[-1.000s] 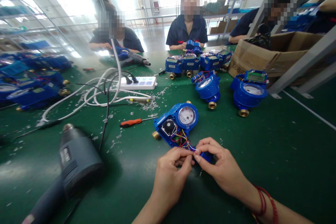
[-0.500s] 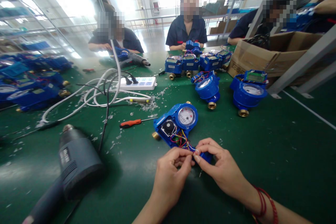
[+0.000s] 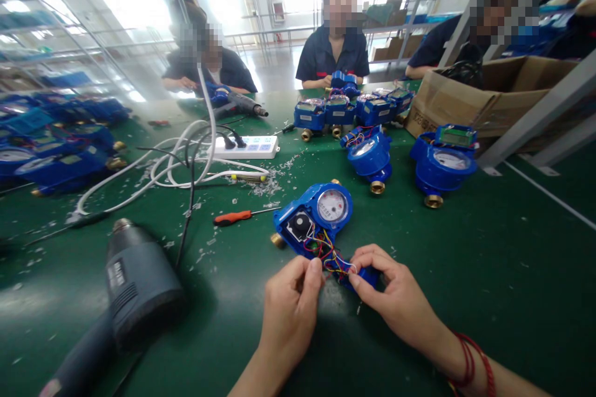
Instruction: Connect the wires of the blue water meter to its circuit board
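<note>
An opened blue water meter (image 3: 316, 217) with a round dial lies on the green table in front of me. Coloured wires (image 3: 333, 257) spill from its near end. My right hand (image 3: 395, 298) pinches those wires and touches a blue part at the meter's near end. My left hand (image 3: 291, 310) is curled, thumb raised, a little left of the wires; I cannot make out anything in its fingers. A red string bracelet (image 3: 472, 360) circles my right wrist.
A dark heat gun (image 3: 135, 285) lies at the near left. An orange-handled screwdriver (image 3: 237, 217), a white power strip (image 3: 249, 147) with cables, more blue meters (image 3: 370, 158), and a cardboard box (image 3: 470, 99) lie beyond. Three people sit across the table.
My left hand has drawn back to the left, away from my right hand's fingertips. My right hand stays pinched on the wires.
</note>
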